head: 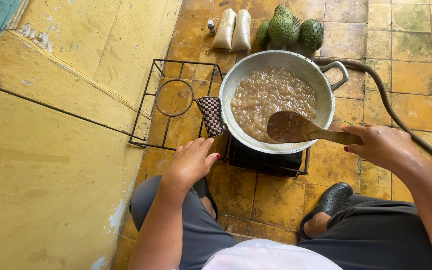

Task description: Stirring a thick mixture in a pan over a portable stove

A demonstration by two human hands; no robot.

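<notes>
Head view. Nearest the camera, at the bottom edge of the frame, are the person's knees in grey trousers (371, 240), with a black perforated clog (332, 200) on the tiled floor (276, 197) between them.

The left hand (192, 161) is at lower centre, palm down, fingers loosely together and slightly curled, gripping nothing. Its fingertips lie just beside the lower end of a checkered pot holder (211, 115), which drapes over the left rim of the pan; contact with the pot holder cannot be confirmed.

The right hand (378, 145) is at centre right, fingers wrapped around the handle end of a wooden spoon (301, 129). The spoon's long axis runs nearly horizontal across the frame; the bowl points left and sits over the lower right part of the brown lumpy mixture (271, 97).

The metal pan (326, 100) rests on a black wire burner stand (173, 100) at frame centre, its side handle pointing to the upper right. The left ring of the stand is unoccupied.

Edges: a yellow wall (51, 150) bounds the whole left side. A hose (391, 107) curves down the right side. Above the pan, along the top edge, lie green soursop fruits (288, 27), two white bags (233, 30) and a small bottle (211, 26). Bare tiles remain at right.
</notes>
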